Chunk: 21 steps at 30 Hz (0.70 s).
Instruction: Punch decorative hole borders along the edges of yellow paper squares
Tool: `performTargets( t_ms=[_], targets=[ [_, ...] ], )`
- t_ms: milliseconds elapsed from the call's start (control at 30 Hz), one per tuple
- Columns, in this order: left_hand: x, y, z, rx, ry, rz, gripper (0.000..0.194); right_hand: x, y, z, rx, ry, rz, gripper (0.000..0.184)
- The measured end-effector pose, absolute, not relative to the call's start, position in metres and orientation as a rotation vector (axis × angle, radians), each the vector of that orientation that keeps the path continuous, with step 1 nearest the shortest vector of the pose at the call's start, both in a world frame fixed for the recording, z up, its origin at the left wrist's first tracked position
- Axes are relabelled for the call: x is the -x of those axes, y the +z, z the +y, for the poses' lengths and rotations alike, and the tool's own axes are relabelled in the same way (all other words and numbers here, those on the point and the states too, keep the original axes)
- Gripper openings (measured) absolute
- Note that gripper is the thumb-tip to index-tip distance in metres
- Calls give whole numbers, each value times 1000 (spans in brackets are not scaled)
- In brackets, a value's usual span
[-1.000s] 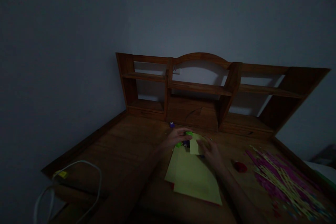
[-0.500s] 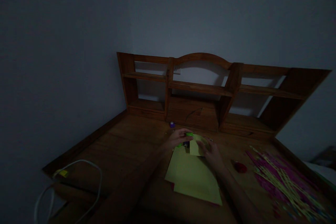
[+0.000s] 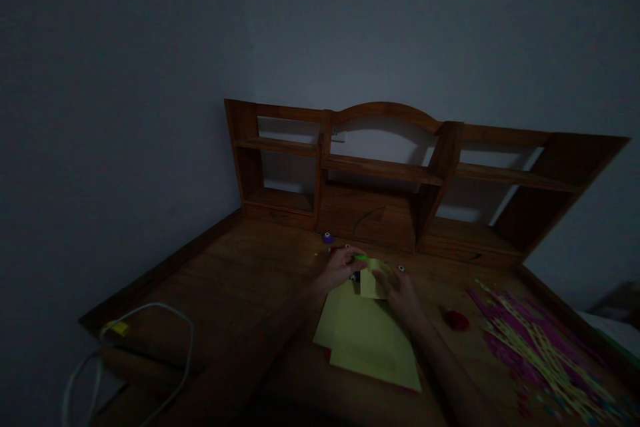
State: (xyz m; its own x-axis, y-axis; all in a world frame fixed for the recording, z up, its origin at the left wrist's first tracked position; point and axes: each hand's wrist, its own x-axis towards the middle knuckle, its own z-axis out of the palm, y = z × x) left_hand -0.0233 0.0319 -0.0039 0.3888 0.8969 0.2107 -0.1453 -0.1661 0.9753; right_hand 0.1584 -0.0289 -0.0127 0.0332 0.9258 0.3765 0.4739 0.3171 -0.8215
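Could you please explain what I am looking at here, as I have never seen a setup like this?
There is no machine: a person works with bare hands, and every picture comes from one camera worn on their head, looking forward and down. The left hand appears to pinch a small green item; the right hand holds a small yellow paper. Below them, larger yellow sheets lie on a wooden desk. To the right are a red item and a pile of pink and yellow strips. A shelf unit stands behind. The light is dim, so small details are unclear.
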Motion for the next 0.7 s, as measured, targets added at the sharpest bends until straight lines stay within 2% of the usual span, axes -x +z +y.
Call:
performTargets(
  t_ms=[333,500,700],
  targets=[
    [30,-2,38,-1263,1112,579,44,-164,-11,-25,1355,670,-1426,49],
    [45,2,47,-1055,1265,559,35,-167,-12,-23,1334,775,-1319,54],
    [46,2,47,-1041,1226,577,34,-166,-9,-25,1308,761,-1312,52]
  ],
)
